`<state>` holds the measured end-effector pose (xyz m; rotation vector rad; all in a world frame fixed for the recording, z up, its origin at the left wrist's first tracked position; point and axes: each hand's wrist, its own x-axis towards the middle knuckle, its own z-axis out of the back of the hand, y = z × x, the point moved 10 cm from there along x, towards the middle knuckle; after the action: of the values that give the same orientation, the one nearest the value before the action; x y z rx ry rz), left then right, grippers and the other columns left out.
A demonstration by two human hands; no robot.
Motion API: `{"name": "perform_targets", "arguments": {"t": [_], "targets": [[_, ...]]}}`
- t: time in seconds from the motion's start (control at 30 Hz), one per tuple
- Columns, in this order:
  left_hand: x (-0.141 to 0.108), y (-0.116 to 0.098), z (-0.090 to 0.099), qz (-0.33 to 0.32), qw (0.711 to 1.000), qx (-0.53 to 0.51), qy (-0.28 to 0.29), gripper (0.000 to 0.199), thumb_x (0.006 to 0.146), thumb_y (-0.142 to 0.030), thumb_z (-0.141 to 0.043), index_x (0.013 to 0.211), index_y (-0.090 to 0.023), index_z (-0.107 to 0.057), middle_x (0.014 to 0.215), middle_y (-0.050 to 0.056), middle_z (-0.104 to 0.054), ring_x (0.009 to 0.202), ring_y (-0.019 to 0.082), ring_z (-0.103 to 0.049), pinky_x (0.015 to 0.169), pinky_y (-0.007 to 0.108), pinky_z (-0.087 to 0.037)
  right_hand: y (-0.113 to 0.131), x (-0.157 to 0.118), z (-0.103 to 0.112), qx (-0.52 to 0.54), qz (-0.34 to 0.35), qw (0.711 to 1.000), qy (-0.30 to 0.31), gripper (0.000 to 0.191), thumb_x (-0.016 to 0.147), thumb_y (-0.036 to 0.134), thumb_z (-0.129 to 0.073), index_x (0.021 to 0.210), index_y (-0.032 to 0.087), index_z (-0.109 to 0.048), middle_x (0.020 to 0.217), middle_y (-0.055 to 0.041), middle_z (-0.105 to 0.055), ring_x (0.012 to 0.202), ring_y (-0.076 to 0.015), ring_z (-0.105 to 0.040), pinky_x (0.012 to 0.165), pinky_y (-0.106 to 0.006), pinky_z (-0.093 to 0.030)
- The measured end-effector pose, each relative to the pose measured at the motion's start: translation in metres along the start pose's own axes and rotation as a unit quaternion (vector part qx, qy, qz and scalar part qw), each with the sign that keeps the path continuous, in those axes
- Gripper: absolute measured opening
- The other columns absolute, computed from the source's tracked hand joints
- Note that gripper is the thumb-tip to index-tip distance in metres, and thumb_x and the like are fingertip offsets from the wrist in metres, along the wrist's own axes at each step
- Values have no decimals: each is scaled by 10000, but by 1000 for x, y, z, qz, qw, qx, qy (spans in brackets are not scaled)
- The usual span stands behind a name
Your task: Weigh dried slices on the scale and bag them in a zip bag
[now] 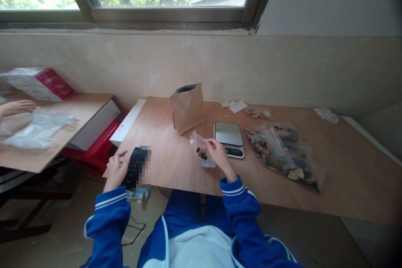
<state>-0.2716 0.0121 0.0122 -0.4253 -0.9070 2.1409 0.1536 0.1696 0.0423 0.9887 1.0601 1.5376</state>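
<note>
We pinch the zip bag (199,150) with our right hand (219,153); our left hand (117,171) lies open on a black keypad (137,166). A slack pinch risks spilling onto the counter (163,155).

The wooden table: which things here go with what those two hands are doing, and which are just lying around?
With the hands: right hand touching a small zip bag; left hand over a black keypad device; digital scale nearby.

Just lying about: brown paper pouch; zip bags of dried slices; crumpled paper.
</note>
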Motion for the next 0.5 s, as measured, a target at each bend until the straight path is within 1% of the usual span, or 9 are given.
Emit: {"name": "perform_targets", "arguments": {"t": [0.03, 0.07, 0.13, 0.2, 0.27, 0.33, 0.37, 0.43, 0.5], "targets": [[-8, -17, -9, -15, 999, -42, -13, 553, 789, -563, -533, 1153, -151, -597, 1215, 168, -565, 1089, 322, -577, 974, 501, -452, 3, -1, -2, 11, -5, 1000, 5, 317, 855, 453, -515, 917, 194, -689, 771, -49, -701, 572, -160, -578, 535, -261, -440], [-17, -37, -26, -35, 994, -99, -1, 536, 814, -560, -508, 1153, -152, -585, 1195, 157, -583, 1093, 309, -577, 972, 482, -455, 5, -1, -4, 24, -13, 1000, 13, 322, 855, 459, -515, 927, 192, -680, 781, -46, -700, 526, -141, -547, 498, -250, -419], [-40, -78, -72, -69, 977, -194, 50, 511, 829, -574, -522, 1134, -170, -590, 1205, 134, -600, 1135, 282, -564, 1010, 443, -430, 10, -3, -10, 54, -34, 997, 31, 337, 854, 472, -512, 957, 188, -660, 802, -37, -695, 447, -106, -480, 438, -237, -373], [-63, -106, -126, -34, 949, -292, 116, 537, 845, -600, -515, 1168, -176, -586, 1236, 133, -606, 1161, 274, -561, 1035, 434, -406, 14, -5, -16, 86, -51, 994, 49, 352, 855, 485, -511, 993, 188, -641, 821, -32, -692, 399, -86, -435, 403, -235, -341], [-85, -127, -177, 28, 895, -403, 190, 562, 871, -634, -463, 1165, -174, -600, 1233, 133, -630, 1150, 273, -584, 1029, 426, -415, 16, -6, -22, 113, -61, 990, 64, 363, 853, 495, -512, 1017, 190, -622, 833, -35, -693, 376, -82, -423, 381, -239, -323], [-108, -151, -219, 81, 809, -509, 281, 607, 884, -662, -415, 1155, -159, -619, 1150, 136, -680, 1096, 287, -627, 978, 424, -462, 14, -7, -26, 126, -69, 987, 75, 365, 851, 493, -513, 1037, 191, -598, 842, -42, -697, 372, -88, -422, 372, -244, -325], [-115, -160, -229, 96, 776, -547, 300, 619, 885, -668, -407, 1159, -158, -627, 1098, 128, -704, 1060, 292, -647, 949, 424, -485, 13, -7, -26, 124, -70, 987, 76, 360, 851, 486, -512, 1042, 190, -589, 846, -47, -698, 384, -95, -430, 378, -247, -339], [-126, -174, -241, 124, 730, -593, 317, 636, 882, -670, -413, 1128, -136, -658, 979, 121, -734, 1002, 299, -674, 908, 419, -517, 14, -6, -20, 97, -52, 992, 54, 334, 847, 452, -521, 1044, 189, -581, 888, -61, -694, 458, -114, -477, 434, -258, -405], [-136, -181, -249, 159, 698, -611, 336, 629, 875, -656, -446, 1108, -121, -680, 929, 120, -743, 997, 302, -682, 904, 414, -532, 24, -7, -1, 38, -9, 999, -23, 310, 818, 387, -563, 1057, 190, -572, 989, -82, -666, 578, -134, -524, 559, -290, -482]]}}
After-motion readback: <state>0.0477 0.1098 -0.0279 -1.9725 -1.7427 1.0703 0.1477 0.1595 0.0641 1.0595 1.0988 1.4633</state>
